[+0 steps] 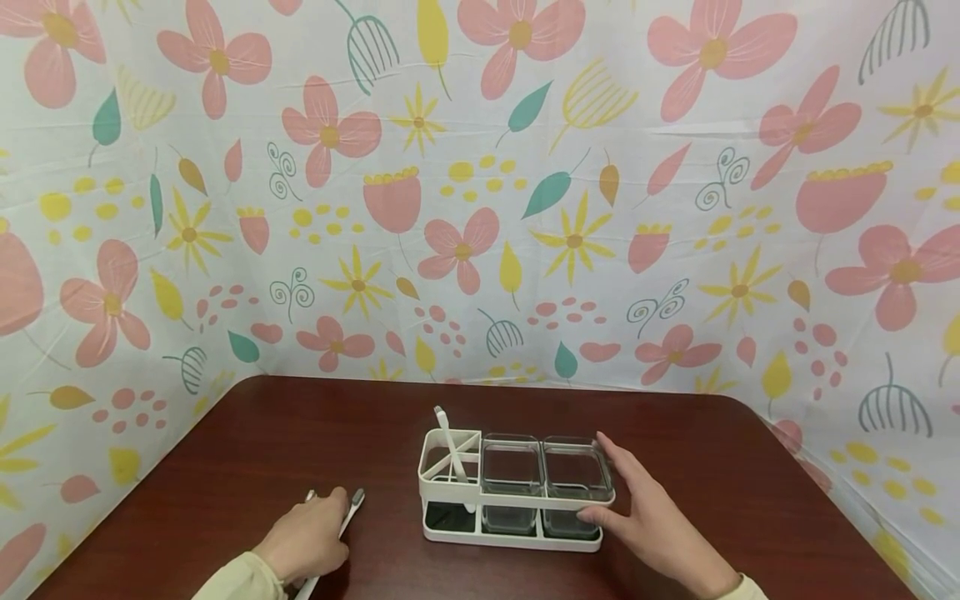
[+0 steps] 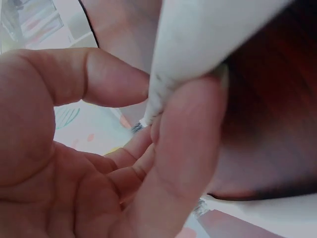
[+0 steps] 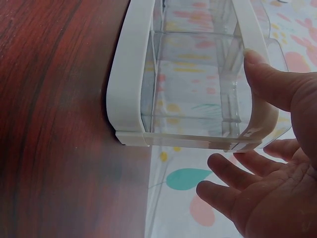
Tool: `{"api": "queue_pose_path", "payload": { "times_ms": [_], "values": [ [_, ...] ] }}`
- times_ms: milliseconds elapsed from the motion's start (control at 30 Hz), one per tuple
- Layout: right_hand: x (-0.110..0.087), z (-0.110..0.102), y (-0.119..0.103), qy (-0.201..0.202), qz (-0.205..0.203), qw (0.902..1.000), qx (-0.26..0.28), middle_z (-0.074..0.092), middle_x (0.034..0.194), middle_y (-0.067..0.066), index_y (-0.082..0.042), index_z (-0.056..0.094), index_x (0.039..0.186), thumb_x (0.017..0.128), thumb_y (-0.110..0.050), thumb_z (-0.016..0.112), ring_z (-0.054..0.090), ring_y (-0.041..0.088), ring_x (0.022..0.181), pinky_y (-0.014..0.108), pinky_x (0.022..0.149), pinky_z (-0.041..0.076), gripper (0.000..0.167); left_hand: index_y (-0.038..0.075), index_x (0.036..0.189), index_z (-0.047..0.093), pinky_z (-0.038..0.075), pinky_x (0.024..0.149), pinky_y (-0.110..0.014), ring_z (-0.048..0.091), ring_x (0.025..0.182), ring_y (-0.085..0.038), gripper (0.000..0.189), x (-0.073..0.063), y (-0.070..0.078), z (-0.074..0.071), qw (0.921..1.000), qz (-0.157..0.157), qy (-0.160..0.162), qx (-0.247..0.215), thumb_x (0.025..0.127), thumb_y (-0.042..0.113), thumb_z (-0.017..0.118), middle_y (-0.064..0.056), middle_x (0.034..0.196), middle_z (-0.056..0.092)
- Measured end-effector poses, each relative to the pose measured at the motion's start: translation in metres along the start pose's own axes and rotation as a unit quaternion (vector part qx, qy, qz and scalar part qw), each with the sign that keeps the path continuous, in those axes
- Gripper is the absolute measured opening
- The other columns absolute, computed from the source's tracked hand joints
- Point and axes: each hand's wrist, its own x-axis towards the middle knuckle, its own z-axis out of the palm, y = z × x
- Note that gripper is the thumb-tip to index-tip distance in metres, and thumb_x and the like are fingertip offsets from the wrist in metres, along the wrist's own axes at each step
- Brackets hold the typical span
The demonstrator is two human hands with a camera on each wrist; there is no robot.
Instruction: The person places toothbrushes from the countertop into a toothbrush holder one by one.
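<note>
Near the table's front left, my left hand pinches a white toothbrush between thumb and index finger. Its handle fills the upper part of the left wrist view. A second bristled tip pokes out behind that hand, its lower part hidden. My right hand grips the right end of a white toothbrush holder, thumb on the front of the upper rail and fingers at the back corner. Another white toothbrush leans in the holder's divided left section.
Two clear cups sit side by side in the holder's middle and right slots. A dark pad lies in its base at the left. Underneath is a dark red-brown table, with a floral-print curtain behind it.
</note>
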Motion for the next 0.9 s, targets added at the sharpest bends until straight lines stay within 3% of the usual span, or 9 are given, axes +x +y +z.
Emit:
{"api": "queue_pose_path", "payload": {
  "times_ms": [300,667,800,900],
  "values": [
    [0.000,-0.001,-0.001,-0.008,0.011,0.9998,0.011,0.047,0.144,0.018,-0.003,0.030,0.152,0.077,-0.034,0.083,0.050,0.035,0.127,0.055,0.096,0.043,0.097,0.007,0.098,0.051,0.039,0.036,-0.032,0.047,0.036,-0.017,0.032,-0.003,0.007,-0.005,0.9973,0.034,0.042,-0.049,0.070,0.001,0.067,-0.005,0.062,0.050],
    [-0.001,-0.001,0.000,-0.012,0.015,0.9997,0.011,0.046,0.144,0.018,-0.003,0.030,0.152,0.077,-0.032,0.084,0.051,0.033,0.125,0.054,0.095,0.044,0.097,-0.002,0.119,0.051,0.047,0.038,-0.033,0.054,0.043,-0.020,0.041,-0.003,0.024,-0.019,0.9822,0.061,0.027,-0.176,0.080,-0.003,0.065,-0.008,0.075,0.050],
    [0.000,-0.001,-0.001,-0.011,0.014,0.9998,0.011,0.046,0.145,0.018,-0.003,0.030,0.152,0.077,-0.032,0.084,0.051,0.033,0.125,0.053,0.095,0.045,0.097,-0.005,0.119,0.052,0.049,0.038,-0.034,0.054,0.048,-0.019,0.040,-0.002,0.030,-0.022,0.9701,0.092,0.028,-0.223,0.080,-0.006,0.063,-0.008,0.077,0.049],
    [0.000,-0.001,-0.001,-0.010,0.013,0.9998,0.011,0.046,0.144,0.018,-0.003,0.030,0.152,0.077,-0.032,0.084,0.052,0.032,0.124,0.053,0.095,0.045,0.097,-0.004,0.120,0.051,0.051,0.039,-0.037,0.056,0.053,-0.019,0.041,0.000,0.032,-0.022,0.9519,0.123,0.022,-0.280,0.080,-0.007,0.060,-0.008,0.078,0.050]
  ]
}}
